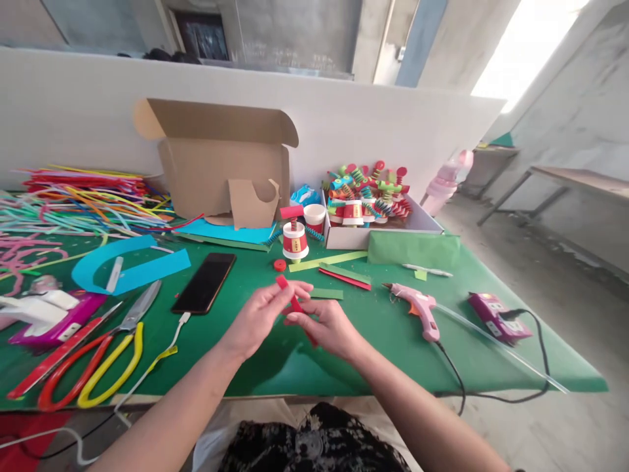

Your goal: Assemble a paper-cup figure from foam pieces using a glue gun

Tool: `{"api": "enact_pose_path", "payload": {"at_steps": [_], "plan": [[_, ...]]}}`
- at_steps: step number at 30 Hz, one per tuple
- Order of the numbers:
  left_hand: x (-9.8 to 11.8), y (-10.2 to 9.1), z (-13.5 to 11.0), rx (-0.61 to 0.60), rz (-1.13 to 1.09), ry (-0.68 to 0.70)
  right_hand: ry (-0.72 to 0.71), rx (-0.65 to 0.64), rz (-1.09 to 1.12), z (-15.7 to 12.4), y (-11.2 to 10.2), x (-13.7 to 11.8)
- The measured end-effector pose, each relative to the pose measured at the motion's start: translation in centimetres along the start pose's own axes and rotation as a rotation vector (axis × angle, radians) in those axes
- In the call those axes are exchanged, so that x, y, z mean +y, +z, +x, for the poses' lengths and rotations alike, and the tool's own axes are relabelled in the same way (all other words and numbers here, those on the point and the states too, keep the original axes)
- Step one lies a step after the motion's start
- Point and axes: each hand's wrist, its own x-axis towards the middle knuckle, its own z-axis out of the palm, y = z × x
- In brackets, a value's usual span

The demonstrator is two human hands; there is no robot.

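Note:
My left hand (263, 314) and my right hand (327, 328) meet above the green table (275, 367), both pinching a red paper strip (295, 303). The strip's upper end is folded between my left thumb and fingers; its lower end runs under my right fingers. Just beyond them lie a small red cap (280, 265), green and red paper strips (344, 275), and a paper-cup figure (295, 239) with a red top and coiled arms.
A pink glue gun (417, 308) with its cord lies right of my hands, a black phone (204, 282) left. Scissors (113, 341), pipe cleaners (83, 196), an open cardboard box (221, 164) and a white box of finished figures (368, 210) stand farther off.

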Motion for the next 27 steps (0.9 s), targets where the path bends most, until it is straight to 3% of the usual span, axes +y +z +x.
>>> {"api": "enact_pose_path", "payload": {"at_steps": [2,6,9,13,15,18,22,24,27], "plan": [[0.2,-0.6,2.6,0.102,-0.122,0.073,-0.045,-0.014,-0.178,2.0,-1.8,0.7],[-0.2,-2.1,7.5,-0.019,0.094,0.075,0.038,-0.114,-0.690,4.8,-5.1,2.8],[-1.6,-2.3,9.0,0.086,0.355,0.180,0.045,-0.162,-0.744,5.2,-5.7,4.1],[-3.5,-2.2,8.5,0.194,0.563,0.282,0.092,-0.141,-0.664,4.8,-5.2,4.8],[-3.9,-2.3,8.1,0.205,0.533,0.257,0.128,-0.113,-0.601,4.8,-5.0,5.1],[-3.6,-2.3,7.9,0.272,0.321,0.145,0.163,0.028,-0.372,5.0,-4.8,5.5],[-2.4,-1.6,7.7,0.401,-0.028,0.046,0.212,0.199,0.311,5.3,-4.5,5.4],[-1.8,-1.2,7.4,0.372,-0.151,-0.012,0.219,0.220,0.579,5.3,-4.0,5.0],[-1.3,-0.4,7.0,0.235,-0.252,-0.171,0.203,0.200,0.697,5.1,-3.1,4.3]]}}
